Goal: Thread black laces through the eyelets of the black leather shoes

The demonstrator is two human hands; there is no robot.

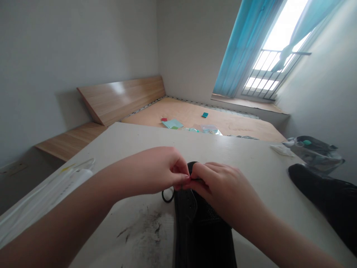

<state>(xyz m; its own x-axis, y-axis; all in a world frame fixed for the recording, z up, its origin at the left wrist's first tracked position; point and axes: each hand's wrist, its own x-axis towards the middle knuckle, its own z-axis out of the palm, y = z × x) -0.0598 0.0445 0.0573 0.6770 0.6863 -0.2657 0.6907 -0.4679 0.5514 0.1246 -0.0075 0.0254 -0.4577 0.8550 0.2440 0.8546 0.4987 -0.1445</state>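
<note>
Fingers (180, 179) of the left hand (157, 169) and right hand (223, 184) pinch what I judge a limp, light black lace (166, 201) above the shoe (206, 234), best gripped short, beside them.

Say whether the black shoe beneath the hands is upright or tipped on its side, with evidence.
Upright: the black shoe rests on the white table with its upper facing up, beneath the left hand and right hand.

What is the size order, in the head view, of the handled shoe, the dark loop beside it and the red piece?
1. Handled shoe, though partly hidden
2. Dark loop
3. Red piece, farther away
</note>
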